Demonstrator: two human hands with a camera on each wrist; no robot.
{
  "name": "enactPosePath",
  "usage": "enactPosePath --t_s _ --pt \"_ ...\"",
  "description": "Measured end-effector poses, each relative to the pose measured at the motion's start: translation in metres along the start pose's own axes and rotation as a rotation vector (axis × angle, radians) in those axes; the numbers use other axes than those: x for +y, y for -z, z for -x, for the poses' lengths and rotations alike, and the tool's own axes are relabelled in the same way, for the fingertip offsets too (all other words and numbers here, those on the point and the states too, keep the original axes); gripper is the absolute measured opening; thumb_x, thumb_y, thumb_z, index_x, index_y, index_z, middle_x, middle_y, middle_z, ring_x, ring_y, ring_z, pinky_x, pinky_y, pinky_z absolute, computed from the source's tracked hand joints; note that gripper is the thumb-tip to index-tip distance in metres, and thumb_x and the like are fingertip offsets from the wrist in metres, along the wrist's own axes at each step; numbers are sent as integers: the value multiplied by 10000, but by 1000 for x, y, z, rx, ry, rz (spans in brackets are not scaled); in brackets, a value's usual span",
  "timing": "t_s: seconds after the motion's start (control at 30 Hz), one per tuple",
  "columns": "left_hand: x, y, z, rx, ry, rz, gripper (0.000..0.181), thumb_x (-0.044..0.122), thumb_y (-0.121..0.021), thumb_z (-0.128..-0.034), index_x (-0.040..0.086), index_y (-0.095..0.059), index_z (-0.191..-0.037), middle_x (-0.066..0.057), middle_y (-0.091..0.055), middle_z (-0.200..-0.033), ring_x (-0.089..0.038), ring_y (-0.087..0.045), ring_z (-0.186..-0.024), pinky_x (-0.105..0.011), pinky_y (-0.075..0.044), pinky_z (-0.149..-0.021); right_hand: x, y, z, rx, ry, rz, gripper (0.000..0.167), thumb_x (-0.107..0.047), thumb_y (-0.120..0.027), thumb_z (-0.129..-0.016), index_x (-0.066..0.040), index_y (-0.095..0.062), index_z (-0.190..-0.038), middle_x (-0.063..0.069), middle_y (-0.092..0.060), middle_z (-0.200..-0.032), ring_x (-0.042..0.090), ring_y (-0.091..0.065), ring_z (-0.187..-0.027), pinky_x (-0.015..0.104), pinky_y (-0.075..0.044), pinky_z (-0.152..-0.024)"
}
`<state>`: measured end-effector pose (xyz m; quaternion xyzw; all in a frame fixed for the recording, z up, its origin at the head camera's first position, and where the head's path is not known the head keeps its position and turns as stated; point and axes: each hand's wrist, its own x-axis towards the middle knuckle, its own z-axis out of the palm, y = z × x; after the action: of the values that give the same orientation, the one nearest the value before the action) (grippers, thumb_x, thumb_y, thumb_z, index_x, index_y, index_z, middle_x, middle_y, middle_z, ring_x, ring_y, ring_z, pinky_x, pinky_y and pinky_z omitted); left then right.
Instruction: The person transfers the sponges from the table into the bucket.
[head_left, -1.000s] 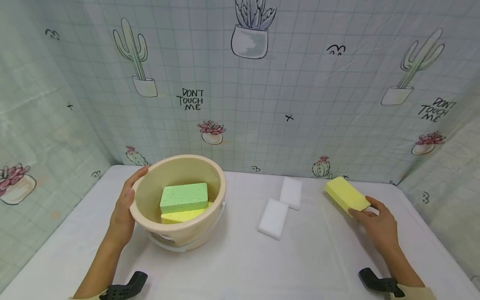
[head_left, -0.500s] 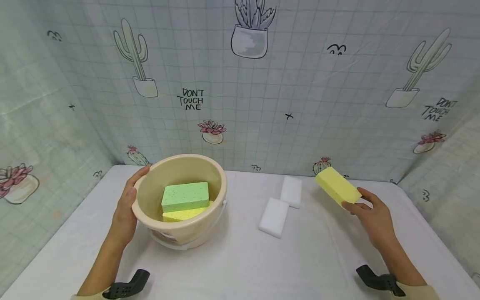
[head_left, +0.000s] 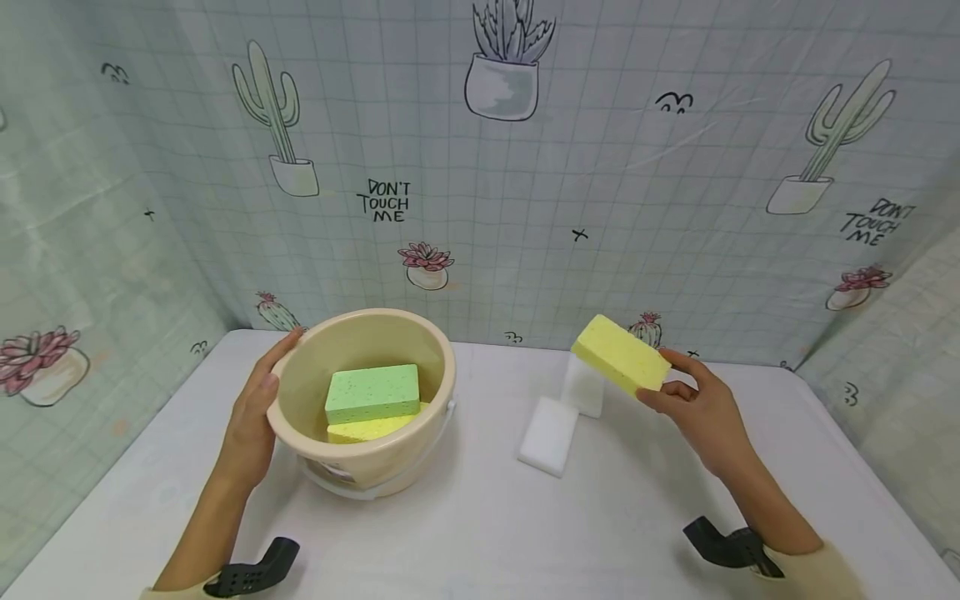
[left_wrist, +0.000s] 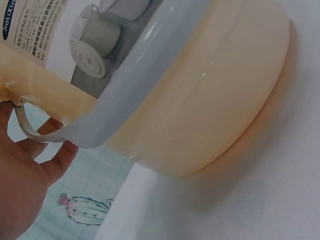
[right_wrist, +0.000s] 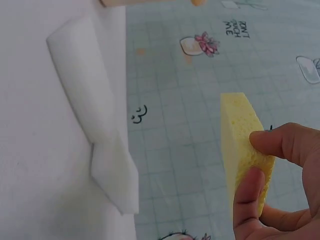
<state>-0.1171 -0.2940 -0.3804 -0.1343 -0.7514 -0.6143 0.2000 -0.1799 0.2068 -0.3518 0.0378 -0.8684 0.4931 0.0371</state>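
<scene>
A cream bucket (head_left: 435,358) with a pale handle stands at the left of the table. Inside it, a green sponge (head_left: 372,393) lies on top of a yellow one (head_left: 371,428). My left hand (head_left: 249,425) holds the bucket by its left side at the rim; in the left wrist view, its fingers (left_wrist: 62,160) curve around the handle's end. My right hand (head_left: 705,412) pinches another yellow sponge (head_left: 621,354) by one end, raised above the table. In the right wrist view, thumb and fingers press this sponge (right_wrist: 240,150) from opposite sides.
Two white sponges (head_left: 548,436) lie end to end, overlapping slightly, on the white table (head_left: 480,542) between the bucket and my right hand. A patterned cloth (head_left: 480,183) hangs behind the table and along both sides.
My right hand has lifted the yellow sponge and carried it left, so it now hangs over the farther white sponge. My left hand and the bucket have stayed nearly still.
</scene>
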Motion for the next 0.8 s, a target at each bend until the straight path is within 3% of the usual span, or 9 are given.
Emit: enactPosePath --t_s 0.33,0.5,0.8 --pt "-1 1 2 -23 -94 55 479 194 -260 -1025 77 -348 -1480 -43 -259 -1555 -176 -168 -1423 -191 -217 -1076 -36 -24 2 -71 75 -76 746 -235 -750 -838 -106 -363 -1463 138 -559 -951 153 -534 -819 209 -487 -660" --pt "0 2 2 -21 -68 20 486 241 -251 -1022 72 -382 -1458 -35 -249 -1557 -181 -128 -1433 -276 -155 -1111 -56 -37 0 -118 132 -116 740 -214 -767 -819 -110 -390 -1448 154 -589 -907 186 -554 -813 236 -494 -658" --pt "-5 2 3 -24 -38 42 514 285 -286 -991 70 -382 -1448 -33 -223 -1562 -192 -99 -1435 -348 -101 -1118 -86 -62 -5 -194 184 -205 720 -187 -791 -787 -144 -435 -1412 150 -573 -906 207 -571 -799 242 -508 -688"
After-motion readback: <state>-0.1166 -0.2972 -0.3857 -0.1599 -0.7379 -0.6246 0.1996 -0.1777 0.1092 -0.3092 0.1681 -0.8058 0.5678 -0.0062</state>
